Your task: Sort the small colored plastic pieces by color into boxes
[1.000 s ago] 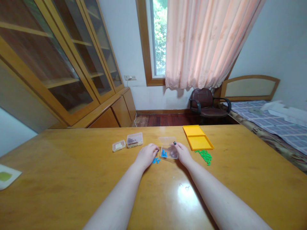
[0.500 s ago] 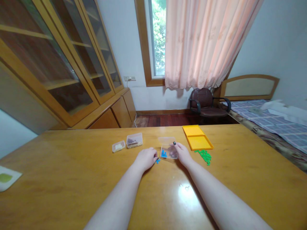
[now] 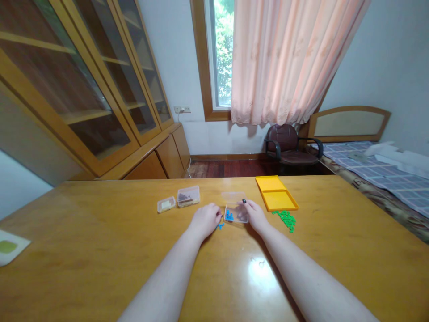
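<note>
My right hand [image 3: 256,215] grips the right side of a small clear plastic box [image 3: 238,221], thumb on the rim and fingers behind the wall. Several small blue pieces [image 3: 229,216] lie in the left part of this box, and its clear lid [image 3: 233,195] stands open at the back. Just left of the box, my left hand [image 3: 207,218] is closed, its fingertips pinched together. Whatever is between those fingertips is too small to make out. A few loose blue pieces [image 3: 220,226] rest on the table right below them.
An open yellow case [image 3: 280,200] lies to the right, with a pile of small green pieces [image 3: 287,219] before it. Left of my hands stand a clear box with dark pieces [image 3: 188,197] and a smaller clear box with pale contents [image 3: 166,205]. All are on the wooden table [image 3: 100,250].
My left hand has lifted slightly from the loose blue pieces, its fingertips now a little higher beside the box. The right hand and the box have stayed in place.
</note>
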Demonstrator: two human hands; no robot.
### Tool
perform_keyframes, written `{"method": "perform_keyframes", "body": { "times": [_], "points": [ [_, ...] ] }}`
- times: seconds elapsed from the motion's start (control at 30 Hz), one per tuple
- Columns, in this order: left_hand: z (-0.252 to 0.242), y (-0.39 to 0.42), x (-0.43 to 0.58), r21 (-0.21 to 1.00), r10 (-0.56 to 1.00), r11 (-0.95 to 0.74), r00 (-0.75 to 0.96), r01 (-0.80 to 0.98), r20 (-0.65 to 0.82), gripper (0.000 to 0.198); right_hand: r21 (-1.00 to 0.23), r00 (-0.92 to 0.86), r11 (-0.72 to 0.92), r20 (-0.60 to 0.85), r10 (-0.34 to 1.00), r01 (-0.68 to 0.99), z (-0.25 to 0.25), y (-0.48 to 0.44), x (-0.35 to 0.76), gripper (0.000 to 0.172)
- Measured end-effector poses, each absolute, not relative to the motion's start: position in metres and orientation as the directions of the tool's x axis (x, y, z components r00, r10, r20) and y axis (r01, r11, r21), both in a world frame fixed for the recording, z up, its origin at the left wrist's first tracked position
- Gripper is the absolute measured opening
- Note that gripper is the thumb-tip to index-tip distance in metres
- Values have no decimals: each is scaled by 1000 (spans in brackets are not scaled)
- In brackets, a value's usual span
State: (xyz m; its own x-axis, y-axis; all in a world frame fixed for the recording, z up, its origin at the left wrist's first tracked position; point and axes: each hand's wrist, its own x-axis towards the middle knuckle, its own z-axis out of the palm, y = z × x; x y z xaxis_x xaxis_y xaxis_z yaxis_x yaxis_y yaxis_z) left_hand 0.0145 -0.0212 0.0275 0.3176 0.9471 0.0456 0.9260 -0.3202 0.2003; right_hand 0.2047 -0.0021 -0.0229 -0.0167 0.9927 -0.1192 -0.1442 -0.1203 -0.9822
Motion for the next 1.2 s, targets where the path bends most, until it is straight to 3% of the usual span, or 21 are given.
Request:
{"method": "perform_keyframes", "body": {
  "times": [0.13,0.27,0.53,0.73,1.2],
  "points": [
    [25,-23,29,321,942,-328,281,888,185,18,-985,-17,-95,-93,995,-141,-21,-3,205,37],
    [22,-26,34,342,939,-340,298,876,171,21,-987,-14,-82,-81,997,-136,-19,-4,205,37],
    [35,-30,19,116,969,-243,246,963,-13,30,-981,-21,-112,-110,994,-159,-21,-3,204,38],
    [26,-34,26,115,947,-295,306,949,-96,19,-978,-25,-115,-112,993,-173,-20,-4,204,37],
    [30,-35,29,63,938,-335,339,940,-72,23,-975,-37,-119,-114,993,-189,-25,-2,205,37]
  ]
}}
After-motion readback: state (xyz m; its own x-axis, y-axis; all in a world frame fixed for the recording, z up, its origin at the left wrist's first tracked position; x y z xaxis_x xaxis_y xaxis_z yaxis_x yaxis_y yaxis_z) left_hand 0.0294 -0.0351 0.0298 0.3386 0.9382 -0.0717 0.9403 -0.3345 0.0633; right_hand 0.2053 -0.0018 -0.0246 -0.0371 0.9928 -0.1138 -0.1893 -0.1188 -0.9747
